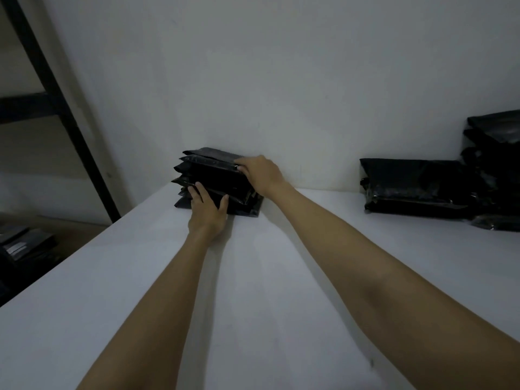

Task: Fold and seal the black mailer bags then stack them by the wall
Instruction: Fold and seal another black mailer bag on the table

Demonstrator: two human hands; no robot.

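A stack of several folded black mailer bags (pixel 216 175) stands on the white table (pixel 253 277) against the white wall (pixel 253 80), near the table's far left corner. My left hand (pixel 208 212) presses flat against the stack's near side, fingers straight and thumb spread. My right hand (pixel 261 173) rests on the stack's upper right edge, its fingertips on the top bags. Both arms reach far forward across the table.
More black mailer bags (pixel 413 187) lie by the wall at the right, with a taller pile (pixel 495 164) at the frame's edge. A black metal shelf frame (pixel 56 108) stands left of the table. Dark items (pixel 22 246) sit on the floor below.
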